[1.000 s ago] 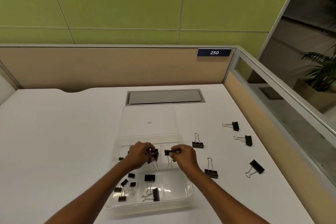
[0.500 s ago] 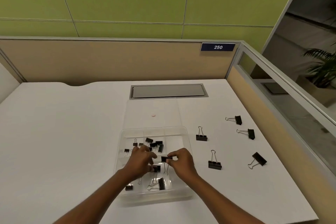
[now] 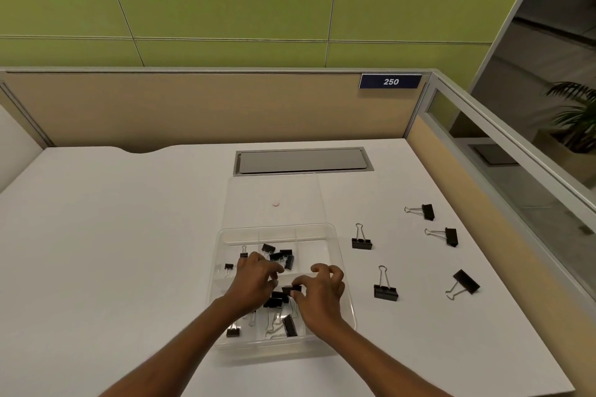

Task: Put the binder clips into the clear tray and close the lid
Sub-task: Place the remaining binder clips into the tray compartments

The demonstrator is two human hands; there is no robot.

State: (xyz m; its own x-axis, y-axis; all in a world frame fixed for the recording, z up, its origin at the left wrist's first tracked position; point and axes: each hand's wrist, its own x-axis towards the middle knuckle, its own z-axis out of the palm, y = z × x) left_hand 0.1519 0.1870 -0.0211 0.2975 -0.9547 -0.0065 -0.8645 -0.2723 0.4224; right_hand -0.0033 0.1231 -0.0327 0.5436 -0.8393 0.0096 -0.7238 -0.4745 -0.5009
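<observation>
1. While the right hand [image 3: 322,295] is hovering over the middle of the clear tray [image 3: 351,313], its thumb and forefinger are pinching a black binder clip [image 3: 294,289] by the body, and its other fingers are arching above.
2. That clip is hanging just left of the right hand, in the gap between the two hands. It is sitting over the tray's near middle compartment, right above a small pile of clips [image 3: 275,299].
3. The left hand [image 3: 253,284] is reaching over the tray's left side with its fingers curled downward. Whether it is gripping anything cannot be told, since the fingers are hiding what lies beneath them.
4. More clips are lying in the tray: a cluster [image 3: 281,257] in the far middle compartment just beyond the left hand, and a single clip [image 3: 289,325] near the front wall beside the right wrist.
5. The lid [image 3: 274,190] is lying open and flat on the white desk [image 3: 129,235] behind the tray.
6. Five loose clips [image 3: 385,290] are resting on the desk to the right of the right hand, outside the tray, with the nearest two standing on their bodies, handles up.
</observation>
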